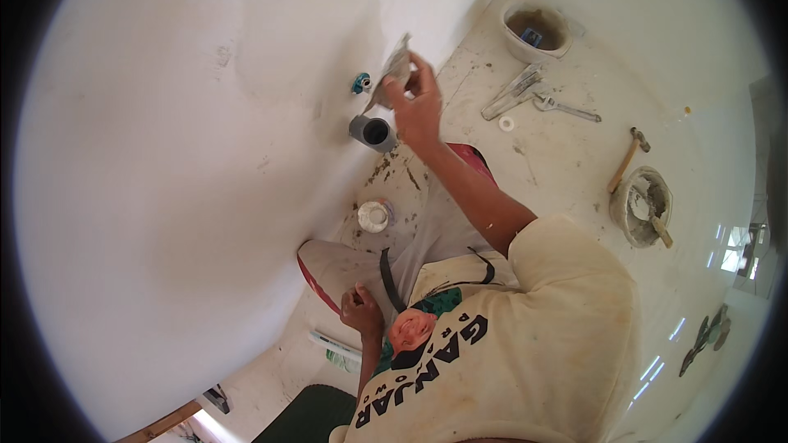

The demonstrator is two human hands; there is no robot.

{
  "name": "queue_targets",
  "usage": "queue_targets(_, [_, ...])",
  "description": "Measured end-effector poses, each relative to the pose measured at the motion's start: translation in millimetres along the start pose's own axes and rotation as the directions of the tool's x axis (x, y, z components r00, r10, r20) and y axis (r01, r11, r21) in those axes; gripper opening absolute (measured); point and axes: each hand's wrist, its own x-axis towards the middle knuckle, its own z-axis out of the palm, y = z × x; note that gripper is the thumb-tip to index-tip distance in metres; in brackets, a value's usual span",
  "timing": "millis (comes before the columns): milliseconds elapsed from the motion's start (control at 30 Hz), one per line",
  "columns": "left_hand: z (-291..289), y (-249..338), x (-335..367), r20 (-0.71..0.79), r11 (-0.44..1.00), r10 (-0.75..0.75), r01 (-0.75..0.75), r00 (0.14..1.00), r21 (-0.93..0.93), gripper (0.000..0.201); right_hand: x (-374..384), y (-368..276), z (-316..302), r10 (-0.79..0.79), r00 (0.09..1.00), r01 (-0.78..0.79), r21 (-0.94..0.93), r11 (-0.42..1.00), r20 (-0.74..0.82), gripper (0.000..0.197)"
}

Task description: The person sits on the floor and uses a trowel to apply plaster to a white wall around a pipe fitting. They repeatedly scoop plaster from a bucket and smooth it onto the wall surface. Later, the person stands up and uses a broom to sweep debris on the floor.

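Note:
My right hand (419,111) is raised by the white wall, its fingers pinching a crumpled, worn grey-brown sheet (394,74), whose material I cannot make out. Just below the sheet, a grey plastic pipe stub (373,134) sticks out of the wall's foot with its round mouth toward me. A blue-green threaded pipe outlet (361,83) sits in the wall beside the sheet. My left hand (361,310) is curled into a loose fist over my left leg, with nothing seen in it. Between my legs and the wall stands a small white-topped can (375,216).
At the back right stands a basin (566,43) of murky water with a blue thing inside. Nearer lie flat metal tools (513,92), an adjustable wrench (568,108), a white tape ring (506,124) and a hammer (628,160). A mortar-crusted bowl (632,234) holds a wooden-handled tool.

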Motion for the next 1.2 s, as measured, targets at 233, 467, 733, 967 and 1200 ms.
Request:
queue_targets(233, [5,-5,-2,-0.033,0.998,-0.037,0.035,0.999,-0.051,0.026,-26,57,73,-0.130,0.991,0.114,-0.303,0.946,-0.034,0.069])
queue_targets(467, [1,-1,-4,-0.045,1.000,0.018,-0.019,0.999,-0.017,0.025,-50,81,89,0.001,1.000,0.004,-0.312,0.950,0.016,0.070])
queue_targets(733, [3,-4,-5,-0.025,0.999,-0.014,0.013,1.000,-0.050,0.026,-37,79,94,-0.267,0.957,0.213,-0.352,0.911,-0.113,0.068])
queue_targets(967, [3,9,-2,-0.008,0.995,-0.027,0.027,1.000,-0.093,0.026,-37,86,82,0.080,0.997,-0.081,-0.232,0.969,-0.014,0.068])
queue_targets(1200, [4,-4,-6,-0.019,0.998,-0.014,0.013,1.000,-0.061,0.027,-49,80,92,-0.093,0.993,0.065,-0.306,0.950,-0.076,0.066])
